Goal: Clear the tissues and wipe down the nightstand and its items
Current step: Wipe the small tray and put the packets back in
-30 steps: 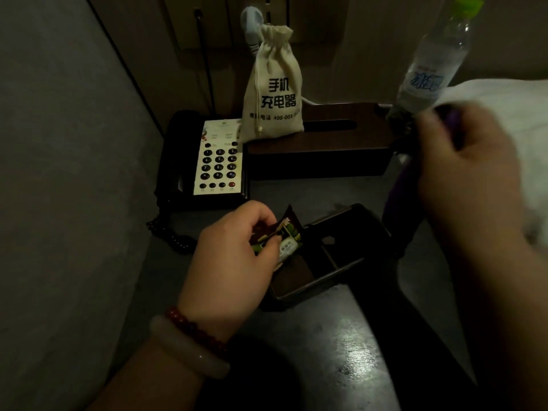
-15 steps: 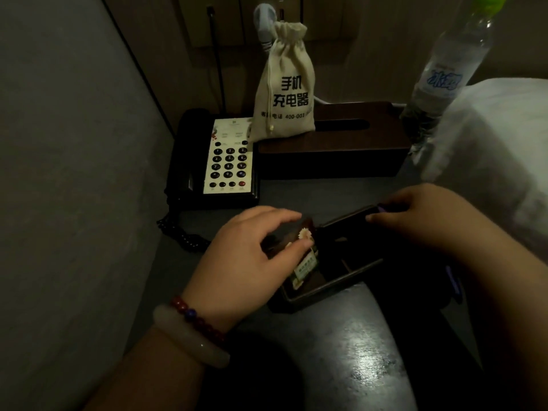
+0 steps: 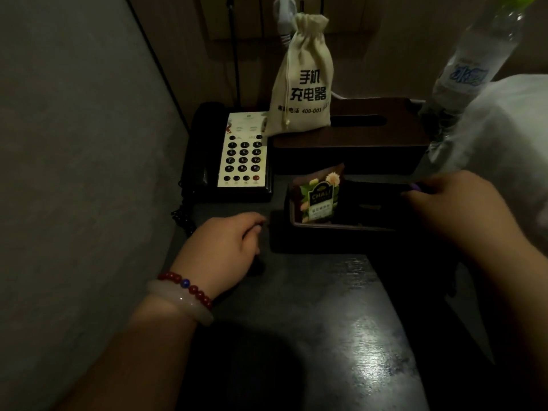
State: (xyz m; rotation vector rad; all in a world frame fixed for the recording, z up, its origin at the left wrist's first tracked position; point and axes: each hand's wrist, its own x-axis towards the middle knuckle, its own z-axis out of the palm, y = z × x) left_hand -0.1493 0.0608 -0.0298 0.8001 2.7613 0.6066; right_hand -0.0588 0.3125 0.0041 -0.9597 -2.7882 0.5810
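Note:
On the dark nightstand [image 3: 341, 307] a small dark tray [image 3: 341, 229] holds tea packets [image 3: 318, 197] standing in its left compartment. My left hand [image 3: 225, 250] rests on the tabletop just left of the tray, fingers loosely curled, holding nothing. Over the tray's right end lies my right hand [image 3: 453, 209], and a bit of purple cloth [image 3: 418, 186] shows at its fingertips. The rest of the cloth is hidden under the hand. No tissues are visible.
A black phone [image 3: 243, 155] with a white keypad sits at the back left. A cream drawstring bag [image 3: 302, 84] leans on a dark wooden tissue box [image 3: 355, 137]. A water bottle [image 3: 468, 69] stands by white bedding [image 3: 510, 137] on the right. A grey wall runs along the left.
My left hand let go of the tea packets, which now stand in the tray, and drew back to the left. The tray now sits square to the tissue box.

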